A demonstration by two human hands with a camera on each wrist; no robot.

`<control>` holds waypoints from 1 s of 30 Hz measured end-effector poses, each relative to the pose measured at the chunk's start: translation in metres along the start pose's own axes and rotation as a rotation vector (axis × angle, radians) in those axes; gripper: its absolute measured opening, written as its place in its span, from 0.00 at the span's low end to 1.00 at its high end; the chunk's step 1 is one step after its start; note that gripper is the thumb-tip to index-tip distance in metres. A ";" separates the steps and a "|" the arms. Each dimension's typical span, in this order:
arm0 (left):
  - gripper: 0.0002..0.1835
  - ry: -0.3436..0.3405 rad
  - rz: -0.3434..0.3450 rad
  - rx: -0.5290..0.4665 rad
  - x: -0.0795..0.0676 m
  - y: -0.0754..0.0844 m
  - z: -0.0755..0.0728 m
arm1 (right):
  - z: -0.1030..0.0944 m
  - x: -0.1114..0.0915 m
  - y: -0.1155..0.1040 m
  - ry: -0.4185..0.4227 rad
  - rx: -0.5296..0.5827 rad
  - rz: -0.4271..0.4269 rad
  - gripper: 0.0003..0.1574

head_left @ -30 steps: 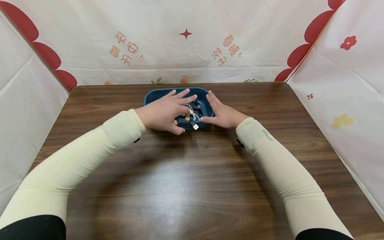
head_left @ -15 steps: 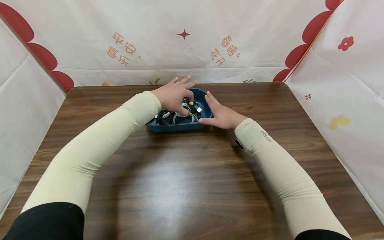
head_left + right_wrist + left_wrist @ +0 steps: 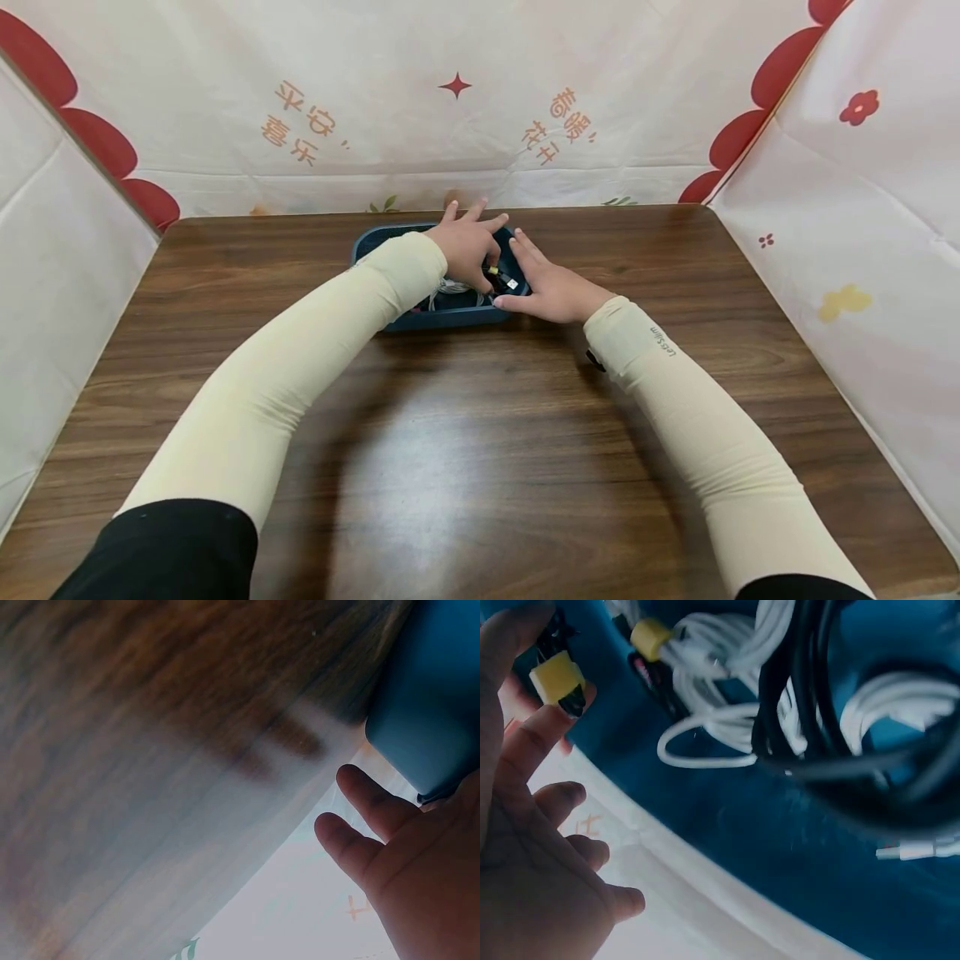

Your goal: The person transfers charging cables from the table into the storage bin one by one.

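A dark blue plastic bin [image 3: 450, 318] at the table's far side holds several coiled cables. My left hand [image 3: 467, 247] is over the bin's right part, with thumb and index finger pinching a black cable bundle [image 3: 571, 701] wrapped by a yellow band [image 3: 558, 677]; the other fingers are spread. A USB plug [image 3: 510, 283] shows just right of this hand. My right hand [image 3: 553, 287] rests against the bin's right end, fingers straight and thumb near the front corner. Inside the bin lie white cables [image 3: 727, 712] and a thick black coiled cable [image 3: 802, 690].
The brown wooden table [image 3: 480, 467] stretches in front of the bin. A white printed cloth [image 3: 375, 100] hangs right behind the table's far edge, with more cloth [image 3: 840, 192] along the sides.
My left hand has moved right across the bin, from spread fingers to pinching the black cable. The USB plug has shifted rightward within the bin. My right hand stays at the bin's end.
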State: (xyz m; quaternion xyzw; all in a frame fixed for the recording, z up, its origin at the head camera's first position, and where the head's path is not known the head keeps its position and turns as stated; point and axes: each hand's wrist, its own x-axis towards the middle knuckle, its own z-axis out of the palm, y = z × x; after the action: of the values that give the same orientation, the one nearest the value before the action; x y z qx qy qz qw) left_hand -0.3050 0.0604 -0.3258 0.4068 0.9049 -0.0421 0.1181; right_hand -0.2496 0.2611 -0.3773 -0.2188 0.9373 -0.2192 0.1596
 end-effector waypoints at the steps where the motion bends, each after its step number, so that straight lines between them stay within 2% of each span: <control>1: 0.19 -0.006 -0.006 0.007 0.001 0.001 0.002 | 0.000 0.001 0.000 0.001 0.000 -0.002 0.65; 10: 0.21 -0.038 -0.022 -0.008 0.000 0.001 0.006 | 0.000 0.003 -0.001 -0.006 0.016 -0.013 0.67; 13: 0.22 -0.020 -0.027 -0.025 -0.003 -0.002 0.003 | 0.000 0.004 0.000 -0.007 0.013 -0.010 0.66; 17: 0.26 0.036 -0.037 -0.054 -0.013 -0.010 -0.004 | -0.001 0.006 0.002 -0.006 -0.005 -0.014 0.65; 22: 0.29 0.132 -0.051 -0.113 -0.040 -0.021 -0.017 | 0.001 0.010 0.009 0.016 -0.074 -0.014 0.67; 25: 0.30 0.162 -0.074 -0.125 -0.060 -0.029 -0.020 | 0.002 0.009 0.011 0.045 -0.122 -0.012 0.68; 30: 0.37 0.179 -0.126 -0.168 -0.099 -0.041 -0.009 | 0.001 -0.001 0.016 0.075 -0.192 -0.009 0.66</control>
State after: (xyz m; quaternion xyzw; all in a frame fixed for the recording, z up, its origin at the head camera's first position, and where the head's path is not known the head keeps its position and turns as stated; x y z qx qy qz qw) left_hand -0.2743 -0.0373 -0.2939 0.3399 0.9359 0.0631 0.0675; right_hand -0.2534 0.2743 -0.3858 -0.2289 0.9583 -0.1372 0.1018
